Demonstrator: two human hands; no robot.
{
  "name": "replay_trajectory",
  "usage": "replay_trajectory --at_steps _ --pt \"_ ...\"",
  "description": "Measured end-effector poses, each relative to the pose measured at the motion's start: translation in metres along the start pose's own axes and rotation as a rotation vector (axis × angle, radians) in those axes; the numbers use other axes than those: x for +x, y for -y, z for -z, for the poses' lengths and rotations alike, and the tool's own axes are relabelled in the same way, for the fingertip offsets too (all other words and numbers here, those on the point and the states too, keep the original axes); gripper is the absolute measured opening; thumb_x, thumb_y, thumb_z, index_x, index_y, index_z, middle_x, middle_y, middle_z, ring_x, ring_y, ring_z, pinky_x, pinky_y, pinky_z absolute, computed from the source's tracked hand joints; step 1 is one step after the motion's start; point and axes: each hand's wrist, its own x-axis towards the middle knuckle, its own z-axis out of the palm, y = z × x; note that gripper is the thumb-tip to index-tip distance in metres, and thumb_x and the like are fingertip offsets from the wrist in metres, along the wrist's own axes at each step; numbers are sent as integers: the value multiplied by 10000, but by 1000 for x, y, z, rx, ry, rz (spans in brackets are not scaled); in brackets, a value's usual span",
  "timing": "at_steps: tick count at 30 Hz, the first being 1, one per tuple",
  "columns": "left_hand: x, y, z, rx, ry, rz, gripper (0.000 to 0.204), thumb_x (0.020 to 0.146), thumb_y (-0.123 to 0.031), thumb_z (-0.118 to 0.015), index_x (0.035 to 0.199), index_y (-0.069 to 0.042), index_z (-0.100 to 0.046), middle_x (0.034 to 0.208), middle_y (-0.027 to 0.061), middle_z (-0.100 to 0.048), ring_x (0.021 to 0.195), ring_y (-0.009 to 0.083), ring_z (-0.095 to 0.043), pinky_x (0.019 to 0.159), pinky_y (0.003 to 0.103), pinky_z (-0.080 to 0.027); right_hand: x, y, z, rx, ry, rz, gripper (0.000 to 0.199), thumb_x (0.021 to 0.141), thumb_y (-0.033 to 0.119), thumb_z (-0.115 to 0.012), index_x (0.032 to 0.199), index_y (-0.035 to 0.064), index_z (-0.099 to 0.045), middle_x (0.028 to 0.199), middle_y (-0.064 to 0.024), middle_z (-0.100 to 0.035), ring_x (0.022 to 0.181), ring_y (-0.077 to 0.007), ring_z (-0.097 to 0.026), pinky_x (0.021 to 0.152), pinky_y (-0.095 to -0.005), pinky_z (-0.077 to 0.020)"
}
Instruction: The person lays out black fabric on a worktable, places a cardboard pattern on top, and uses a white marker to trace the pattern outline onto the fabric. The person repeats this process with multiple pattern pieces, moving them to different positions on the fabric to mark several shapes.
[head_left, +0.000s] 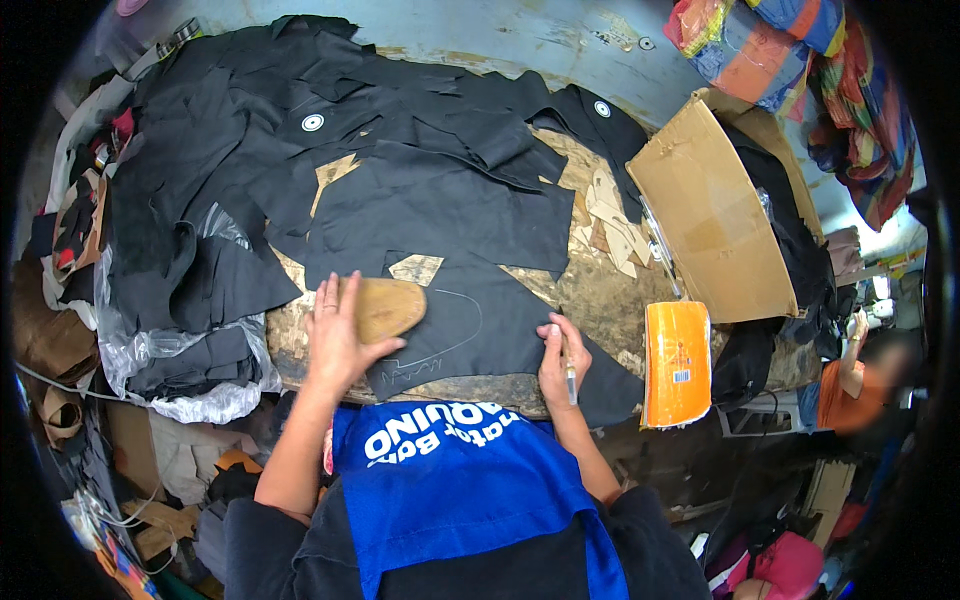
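Observation:
My left hand point(340, 330) lies with its fingers stretched out on a tan, round-ended template point(390, 308), pressing it onto a dark piece of sheet material point(505, 300). Beside the template, that piece carries a thin pale curved outline ending in a zigzag. My right hand point(565, 360) is closed around a slim pen point(571, 385) at the right part of the same piece, near the worktable's front edge. The pen's lower end points toward me. Part of the template is hidden under my left hand.
Black sheets point(230, 130) pile over the worn wooden table point(610, 310). To the right are pale cut pieces point(612, 225), an orange-covered pad point(677, 365) and an open cardboard box point(710, 200). A clear plastic bag point(225, 400) sits at left. Another person point(850, 390) is far right.

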Motion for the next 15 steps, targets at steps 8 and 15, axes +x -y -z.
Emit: replay_trajectory --at_steps 8,15 --pt "23 70 14 -67 -135 -80 613 554 -270 -794 1111 -65 -645 1202 153 -566 1139 311 -492 968 390 -405 4 8 -3 -140 16 152 144 890 53 -547 982 -12 -635 760 -125 -664 705 -227 -656 656 -313 -503" --pt "-3 34 10 -249 -682 -366 581 616 167 -445 1126 -32 -639 1135 165 -624 1105 338 -554 963 417 -423 3 10 -3 -181 30 132 151 898 49 -536 978 -35 -633 774 -130 -663 716 -227 -660 752 -319 -506"
